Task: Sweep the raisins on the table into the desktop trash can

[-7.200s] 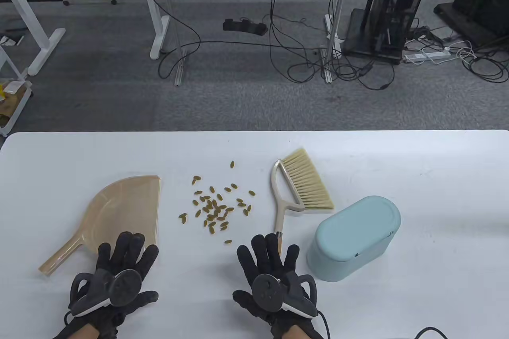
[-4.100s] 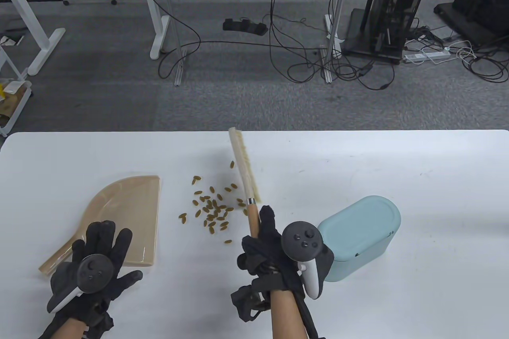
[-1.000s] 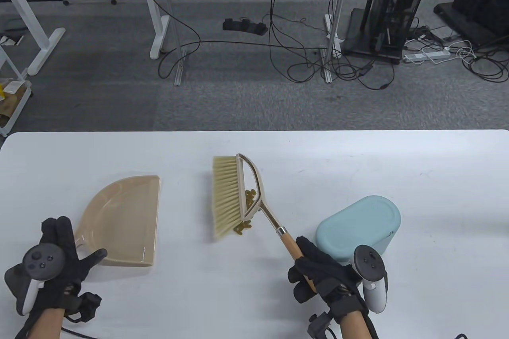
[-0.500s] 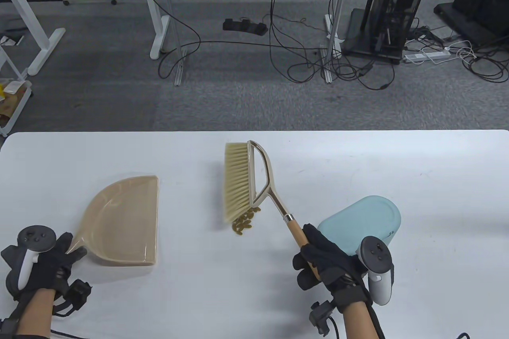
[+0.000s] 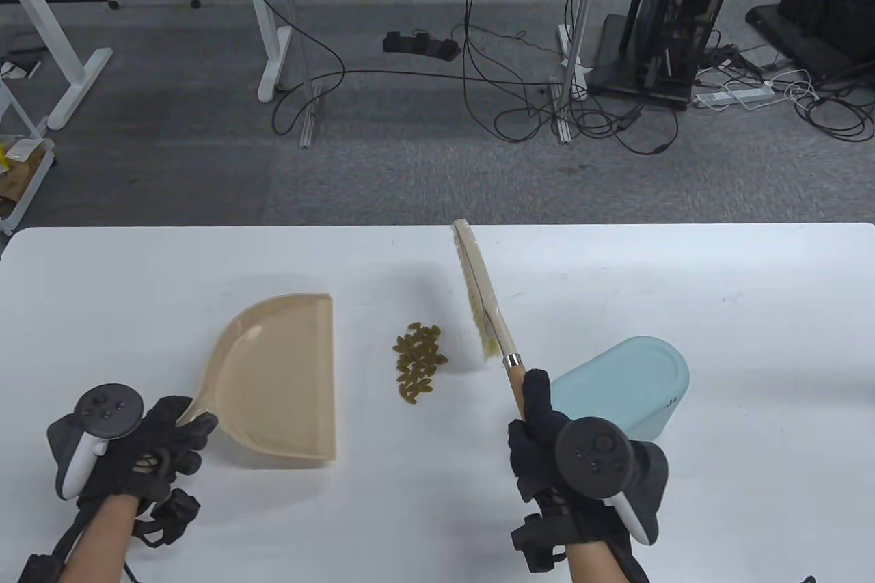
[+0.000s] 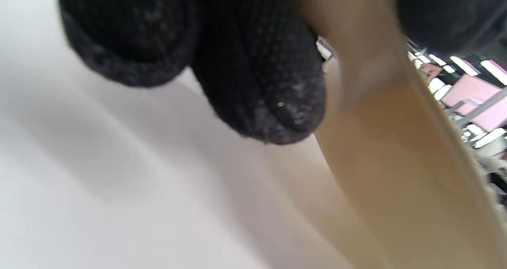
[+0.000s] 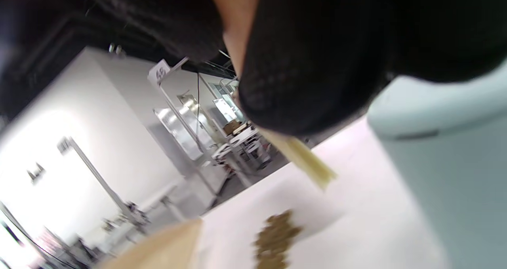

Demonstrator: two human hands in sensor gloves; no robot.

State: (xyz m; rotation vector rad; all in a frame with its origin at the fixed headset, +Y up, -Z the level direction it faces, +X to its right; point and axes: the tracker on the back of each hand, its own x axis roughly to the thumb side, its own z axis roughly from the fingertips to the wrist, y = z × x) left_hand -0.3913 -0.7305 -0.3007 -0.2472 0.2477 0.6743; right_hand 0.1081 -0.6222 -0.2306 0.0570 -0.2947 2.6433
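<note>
White table [image 5: 752, 282] — right hand [image 5: 547, 436] grips brush [image 5: 482, 299] (pointing away); left hand [image 5: 154, 450] grips dustpan [image 5: 287, 371].

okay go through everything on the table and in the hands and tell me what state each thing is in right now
Raisins: gathered in one small pile on the table, between dustpan and brush.
Dustpan: flat on the table, open edge facing the pile, nothing in it.
Brush: lifted, turned edge-on, just right of the pile.
Trash can: upright, lid closed.
Left hand: grips the dustpan's handle.
Right hand: grips the brush's wooden handle.
</note>
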